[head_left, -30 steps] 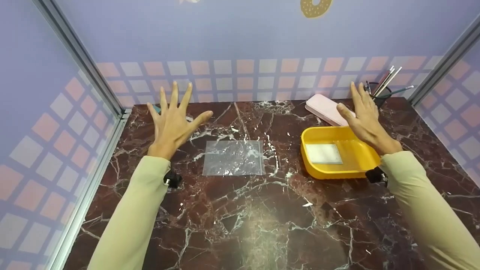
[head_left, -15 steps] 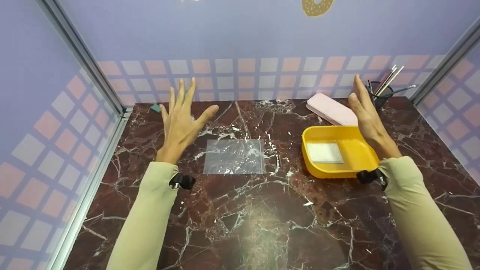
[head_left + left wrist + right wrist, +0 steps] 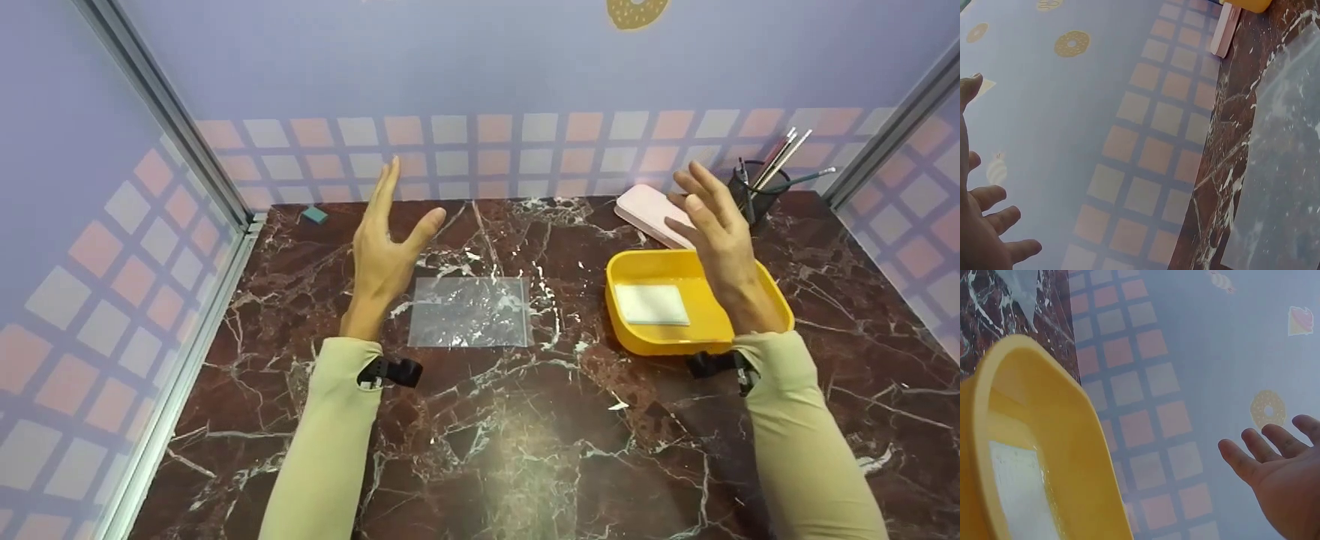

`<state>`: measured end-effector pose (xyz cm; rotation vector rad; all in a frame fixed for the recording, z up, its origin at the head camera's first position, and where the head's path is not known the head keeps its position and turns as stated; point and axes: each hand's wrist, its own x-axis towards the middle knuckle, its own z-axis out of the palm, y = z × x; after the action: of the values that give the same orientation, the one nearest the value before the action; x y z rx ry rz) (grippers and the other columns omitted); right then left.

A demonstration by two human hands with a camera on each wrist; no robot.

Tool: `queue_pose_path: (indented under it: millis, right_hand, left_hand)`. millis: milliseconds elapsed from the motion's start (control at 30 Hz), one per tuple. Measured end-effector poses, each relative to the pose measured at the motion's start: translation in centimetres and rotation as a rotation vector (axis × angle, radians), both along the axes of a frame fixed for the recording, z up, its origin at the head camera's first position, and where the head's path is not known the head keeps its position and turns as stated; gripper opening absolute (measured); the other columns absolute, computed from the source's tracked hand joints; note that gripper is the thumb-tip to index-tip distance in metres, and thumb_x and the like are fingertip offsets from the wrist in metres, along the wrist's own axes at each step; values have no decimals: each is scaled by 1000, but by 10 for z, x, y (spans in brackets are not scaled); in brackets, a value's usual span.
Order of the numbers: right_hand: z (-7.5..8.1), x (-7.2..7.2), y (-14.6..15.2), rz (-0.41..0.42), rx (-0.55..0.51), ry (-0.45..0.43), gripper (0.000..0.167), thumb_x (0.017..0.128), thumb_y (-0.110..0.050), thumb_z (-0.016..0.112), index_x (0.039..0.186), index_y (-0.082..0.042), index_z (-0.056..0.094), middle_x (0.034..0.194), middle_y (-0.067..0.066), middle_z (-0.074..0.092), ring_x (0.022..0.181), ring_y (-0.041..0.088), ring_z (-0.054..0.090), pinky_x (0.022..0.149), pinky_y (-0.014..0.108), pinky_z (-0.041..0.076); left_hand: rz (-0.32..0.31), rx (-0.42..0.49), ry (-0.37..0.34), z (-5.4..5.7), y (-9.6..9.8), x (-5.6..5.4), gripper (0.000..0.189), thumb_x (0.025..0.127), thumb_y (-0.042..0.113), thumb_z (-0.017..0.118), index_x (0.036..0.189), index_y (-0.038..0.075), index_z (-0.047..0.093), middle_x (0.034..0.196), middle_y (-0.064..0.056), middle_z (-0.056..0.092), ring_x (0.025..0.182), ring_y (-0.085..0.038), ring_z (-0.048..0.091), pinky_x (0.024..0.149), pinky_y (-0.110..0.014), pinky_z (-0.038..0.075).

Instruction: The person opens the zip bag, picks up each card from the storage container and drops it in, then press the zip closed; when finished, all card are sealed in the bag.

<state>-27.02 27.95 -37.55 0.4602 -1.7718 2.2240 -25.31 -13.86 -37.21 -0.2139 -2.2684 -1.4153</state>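
marbled tabletop [image 3: 517, 435]; left hand [image 3: 381, 255] relaxed near plastic bag [image 3: 471, 313], right hand [image 3: 724, 247] relaxed near yellow tray [image 3: 660, 346].

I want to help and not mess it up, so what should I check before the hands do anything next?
1. Left hand empty: ok, it holds nothing.
2. Right hand empty: ok, it holds nothing either.
3. Bag lying flat: ok, it's on the table, left of the tray.
4. Bag open: cannot tell, its edges are too see-through to be sure.
5. White pad inside the tray: ok, it's at the left end.
6. Pencils in the cup: ok, they lean in it at the back right.
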Motion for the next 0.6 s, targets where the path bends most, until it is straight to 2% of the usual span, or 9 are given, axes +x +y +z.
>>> queue_pose_path:
  millis: [33,133,267,600]
  right_hand:
    - [-1,1,-3,-2,-16,4,61,106,-22,65,160,-5,42,158,26,43,143,40,45,110,38,50]
    - [-6,3,-13,-2,-64,15,54,106,-13,64,156,-2,47,152,27,49,136,37,53,104,35,54]
    - [-12,4,-26,18,-111,19,47,106,-4,60,152,0,51,146,24,56,129,33,59,103,37,56]
    - [-27,7,-53,39,-114,-7,38,105,3,59,143,5,58,133,25,66,121,36,67,103,46,56]
  left_hand:
    - [-2,17,4,-1,2,0,89,92,66,69,167,36,32,173,11,24,158,-19,22,126,-63,13]
    - [-14,68,13,-4,7,1,87,93,59,72,166,33,35,171,11,29,157,-17,27,126,-57,21]
    - [-39,139,10,-9,15,3,84,93,53,75,165,28,39,169,4,36,152,-19,37,121,-47,38]
    - [-85,231,-10,-26,32,5,76,93,43,81,159,22,50,161,-1,49,143,-21,49,114,-41,46]
